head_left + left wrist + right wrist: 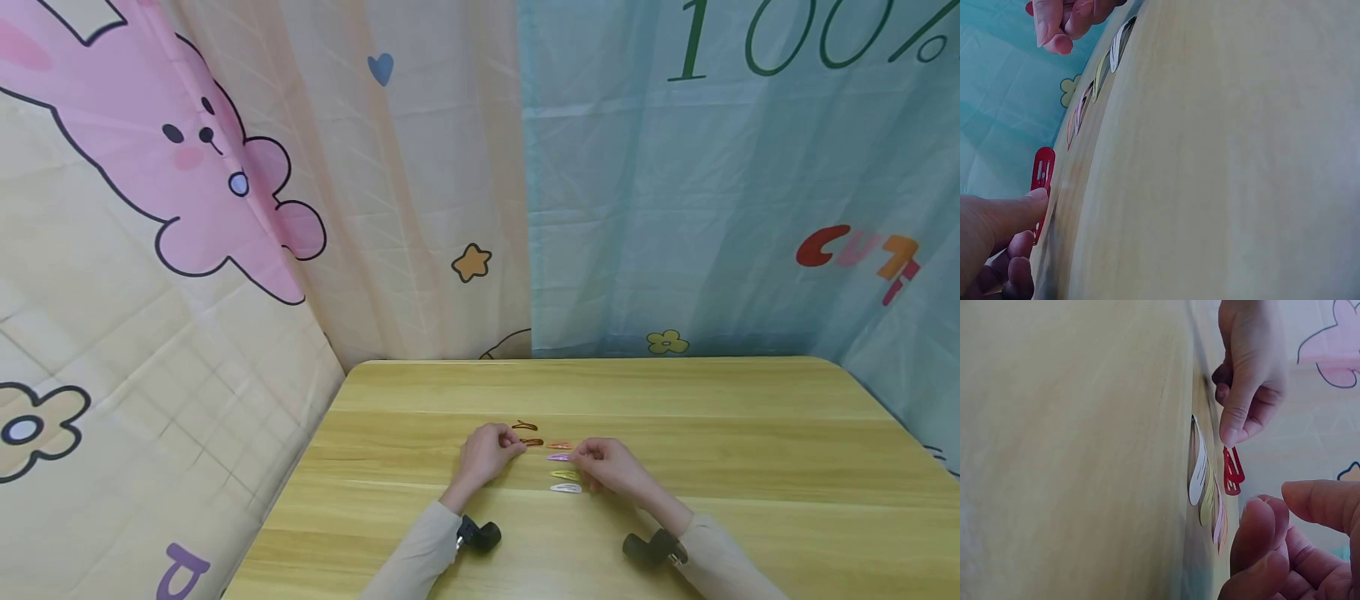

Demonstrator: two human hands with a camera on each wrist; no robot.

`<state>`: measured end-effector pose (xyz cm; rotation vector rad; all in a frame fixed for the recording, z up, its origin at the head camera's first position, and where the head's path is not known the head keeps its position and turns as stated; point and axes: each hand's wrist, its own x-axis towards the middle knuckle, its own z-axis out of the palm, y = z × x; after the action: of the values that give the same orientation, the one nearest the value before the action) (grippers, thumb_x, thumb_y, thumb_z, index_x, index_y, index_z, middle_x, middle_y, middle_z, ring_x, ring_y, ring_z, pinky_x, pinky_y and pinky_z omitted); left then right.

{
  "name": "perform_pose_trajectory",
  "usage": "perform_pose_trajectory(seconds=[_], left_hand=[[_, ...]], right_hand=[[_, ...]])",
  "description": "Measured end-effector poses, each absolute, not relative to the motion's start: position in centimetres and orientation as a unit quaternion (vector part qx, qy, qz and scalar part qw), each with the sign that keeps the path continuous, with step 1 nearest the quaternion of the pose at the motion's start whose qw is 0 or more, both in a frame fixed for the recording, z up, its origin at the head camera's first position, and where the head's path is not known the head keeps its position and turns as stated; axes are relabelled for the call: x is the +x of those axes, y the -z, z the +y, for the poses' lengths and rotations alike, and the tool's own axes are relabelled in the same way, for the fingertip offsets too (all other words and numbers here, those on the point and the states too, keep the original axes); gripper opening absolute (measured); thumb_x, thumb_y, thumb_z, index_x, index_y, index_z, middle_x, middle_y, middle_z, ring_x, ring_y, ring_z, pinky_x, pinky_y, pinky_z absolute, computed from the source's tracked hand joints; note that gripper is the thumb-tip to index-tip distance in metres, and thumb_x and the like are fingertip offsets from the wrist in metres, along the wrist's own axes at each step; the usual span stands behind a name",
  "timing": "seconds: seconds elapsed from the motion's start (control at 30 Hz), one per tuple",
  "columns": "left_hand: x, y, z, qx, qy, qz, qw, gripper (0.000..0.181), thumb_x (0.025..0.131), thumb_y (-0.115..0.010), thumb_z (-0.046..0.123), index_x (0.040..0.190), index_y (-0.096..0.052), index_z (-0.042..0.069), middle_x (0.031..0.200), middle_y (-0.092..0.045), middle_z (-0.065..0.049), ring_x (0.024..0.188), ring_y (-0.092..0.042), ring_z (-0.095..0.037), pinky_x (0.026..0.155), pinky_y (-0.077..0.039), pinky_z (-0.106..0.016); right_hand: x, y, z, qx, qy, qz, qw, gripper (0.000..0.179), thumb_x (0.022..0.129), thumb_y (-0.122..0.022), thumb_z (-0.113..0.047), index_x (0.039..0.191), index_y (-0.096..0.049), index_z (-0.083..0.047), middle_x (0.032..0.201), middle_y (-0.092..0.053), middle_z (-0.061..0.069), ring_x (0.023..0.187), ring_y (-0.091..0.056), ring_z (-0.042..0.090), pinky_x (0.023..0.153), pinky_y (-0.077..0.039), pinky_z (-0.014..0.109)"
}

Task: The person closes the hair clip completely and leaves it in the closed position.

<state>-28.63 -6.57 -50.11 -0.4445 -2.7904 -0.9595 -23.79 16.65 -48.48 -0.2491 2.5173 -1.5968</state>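
My left hand (489,454) pinches a red snap hair clip (1042,169) by one end between thumb and fingers; it looks brownish red in the head view. A second red hair clip (525,426) lies just beyond it on the table. To the right is a column of hair clips: orange (559,445), purple (559,457), yellow (565,475) and white (566,488). Beside the purple and yellow ones hovers my right hand (611,467), its fingers loosely bent. Thumb and forefinger stand apart with nothing between them in the right wrist view.
The clips lie on a light wooden table (750,433). Printed curtains (615,208) hang behind it and along its left side. Each forearm carries a black wrist camera (480,535).
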Motion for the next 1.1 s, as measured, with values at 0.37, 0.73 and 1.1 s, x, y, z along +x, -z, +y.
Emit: perform_pose_trajectory(seconds=[0.37,0.73,1.1], left_hand=[[-28.4,48.9,-6.1,-0.147,0.345,-0.924,0.076,0.016,0.082,-0.075,0.035,0.077,-0.068,0.021,0.069,-0.057,0.015,0.059,-0.047,-0.005,0.054,-0.038,-0.025],[-27.7,47.5,-5.5,-0.166,0.373,-0.912,0.051,0.017,0.082,-0.074,0.034,0.077,-0.068,0.020,0.071,-0.057,0.014,0.051,-0.044,-0.005,0.046,-0.035,-0.023],[-26.9,46.5,-5.1,-0.183,0.382,-0.904,0.050,0.017,0.082,-0.075,0.032,0.076,-0.067,0.018,0.071,-0.057,0.013,0.048,-0.042,-0.004,0.042,-0.033,-0.023]], right_hand=[[-23.8,48.3,16.4,-0.080,0.541,0.834,0.080,0.018,0.093,-0.063,-0.020,0.096,-0.063,-0.002,0.062,-0.052,0.004,0.051,-0.049,0.017,0.045,-0.040,0.028],[-23.9,47.8,16.0,-0.075,0.553,0.826,0.073,0.024,0.092,-0.064,-0.027,0.101,-0.062,-0.005,0.063,-0.053,0.005,0.049,-0.048,0.016,0.040,-0.034,0.026],[-23.7,47.4,15.8,-0.086,0.561,0.820,0.075,0.035,0.090,-0.067,-0.031,0.112,-0.059,-0.004,0.071,-0.054,0.009,0.050,-0.052,0.023,0.042,-0.037,0.029]])
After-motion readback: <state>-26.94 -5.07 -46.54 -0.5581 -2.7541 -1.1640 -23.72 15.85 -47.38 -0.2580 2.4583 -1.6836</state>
